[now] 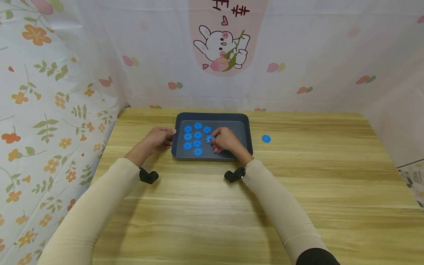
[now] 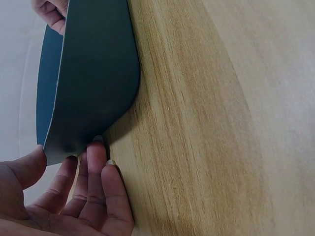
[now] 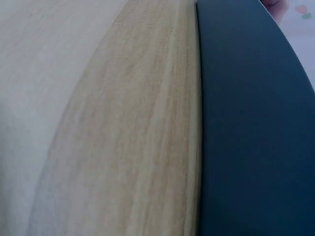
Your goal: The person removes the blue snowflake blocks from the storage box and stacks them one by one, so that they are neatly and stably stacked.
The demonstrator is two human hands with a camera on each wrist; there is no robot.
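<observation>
A dark grey rectangular tray point(image 1: 212, 117) lies on the table with several blue notched discs point(image 1: 197, 135) grouped in its left half. My left hand point(image 1: 157, 140) holds the tray's left side. In the left wrist view, its thumb rests on the rim and its fingers touch the outer wall. Inside the tray, my right hand point(image 1: 226, 140) pinches a blue notched disc point(image 1: 209, 139), partly covered by the fingers, just right of the group. The right wrist view shows mostly the tray's outer wall point(image 3: 256, 123), with the right hand's grip out of sight.
Another blue notched disc point(image 1: 266, 138) lies on the wooden table point(image 1: 205, 209), to the right of the tray. A printed cloth point(image 1: 149, 44) hangs behind the table, and a flowered cloth point(image 1: 49, 121) hangs on the left.
</observation>
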